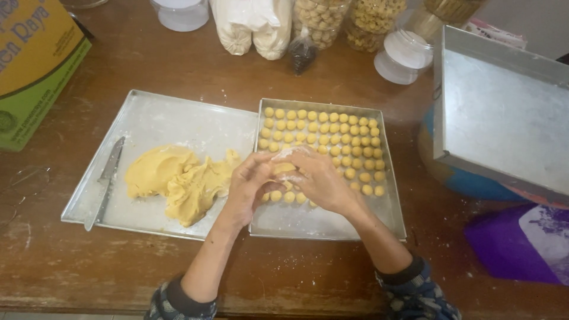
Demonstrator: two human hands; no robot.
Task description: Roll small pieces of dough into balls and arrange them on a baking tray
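My left hand (249, 186) and my right hand (317, 181) meet over the left part of a metal baking tray (332, 222), both pressed around a small piece of yellow dough (283, 168). The tray holds several rows of small yellow dough balls (332, 133). To its left, a second floured metal tray (160, 115) carries a large lump of yellow dough (178, 181). A knife (105, 181) lies along that tray's left edge. Both sleeves are dark and patterned.
Jars and bags of nuts and flour (320, 24) line the table's far edge. A yellow and green cardboard box (32, 65) stands at the far left. An empty metal tray (504, 112) rests tilted at the right, above a purple cloth (521, 243).
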